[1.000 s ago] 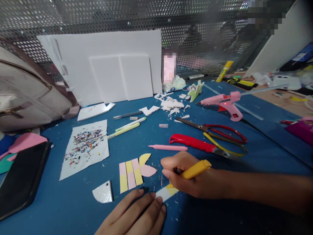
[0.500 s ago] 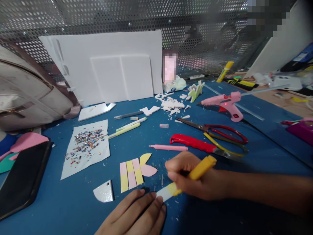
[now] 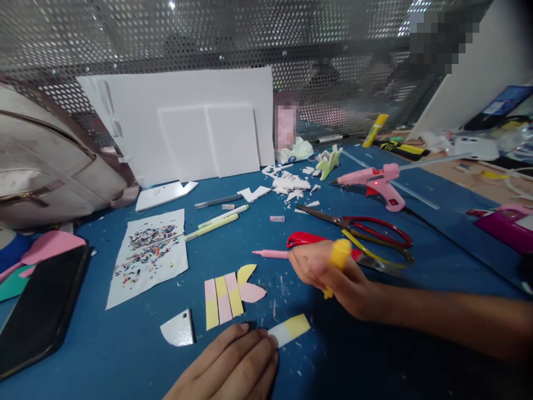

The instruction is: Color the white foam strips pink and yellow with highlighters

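Observation:
My left hand lies flat on the table, its fingertips pressing one end of a small strip. That strip is white near my fingers and yellow at its far end. Above and right of it, my right hand grips a yellow marker, its tip lifted off the strip. Several pink-and-yellow strips lie side by side, a yellow leaf-shaped piece and a pink one against them. A pink marker is partly hidden behind my right hand. Left of my left hand sits a white rounded piece.
Red-handled scissors, a red-handled knife and a pink glue gun lie to the right. White scraps and a white board are behind. A bead-covered sheet and a phone are left.
My right hand has risen away from the strip with the yellow marker, uncovering the strip's yellow end and now covering part of the pink marker. My left hand stays on the strip.

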`<state>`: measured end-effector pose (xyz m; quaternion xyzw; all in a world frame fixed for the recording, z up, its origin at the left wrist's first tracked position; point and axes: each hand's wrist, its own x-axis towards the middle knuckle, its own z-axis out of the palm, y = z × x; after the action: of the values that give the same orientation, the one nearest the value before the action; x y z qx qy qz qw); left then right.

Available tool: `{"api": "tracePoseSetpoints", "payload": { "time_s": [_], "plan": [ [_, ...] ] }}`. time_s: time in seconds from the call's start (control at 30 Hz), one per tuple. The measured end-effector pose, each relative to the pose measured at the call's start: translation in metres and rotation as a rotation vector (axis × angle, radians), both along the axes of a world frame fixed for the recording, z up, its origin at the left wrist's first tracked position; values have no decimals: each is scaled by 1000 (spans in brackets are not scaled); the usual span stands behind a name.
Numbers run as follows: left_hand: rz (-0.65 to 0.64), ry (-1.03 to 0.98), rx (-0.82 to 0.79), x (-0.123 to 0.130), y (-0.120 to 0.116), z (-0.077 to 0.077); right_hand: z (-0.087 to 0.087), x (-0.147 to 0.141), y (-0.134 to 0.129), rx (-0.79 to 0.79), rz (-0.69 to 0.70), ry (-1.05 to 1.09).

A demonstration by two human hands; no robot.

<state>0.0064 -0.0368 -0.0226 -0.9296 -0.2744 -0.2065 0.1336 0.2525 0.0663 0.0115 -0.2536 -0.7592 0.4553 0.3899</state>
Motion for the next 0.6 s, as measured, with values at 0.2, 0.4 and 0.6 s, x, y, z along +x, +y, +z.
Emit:
{"api": "tracePoseSetpoints", "payload": {
  "time_s": [0.2, 0.4, 0.6],
  "plan": [
    [-92, -107, 14, 2, 4, -5, 22, 4, 19, 165, -117, -571],
    [-124, -166, -23, 2, 6, -2, 15, 13, 37, 448, -170, -759],
    [-127, -183, -19, 3, 5, -7, 10, 15, 42, 465, -183, -789]
  ]
}}
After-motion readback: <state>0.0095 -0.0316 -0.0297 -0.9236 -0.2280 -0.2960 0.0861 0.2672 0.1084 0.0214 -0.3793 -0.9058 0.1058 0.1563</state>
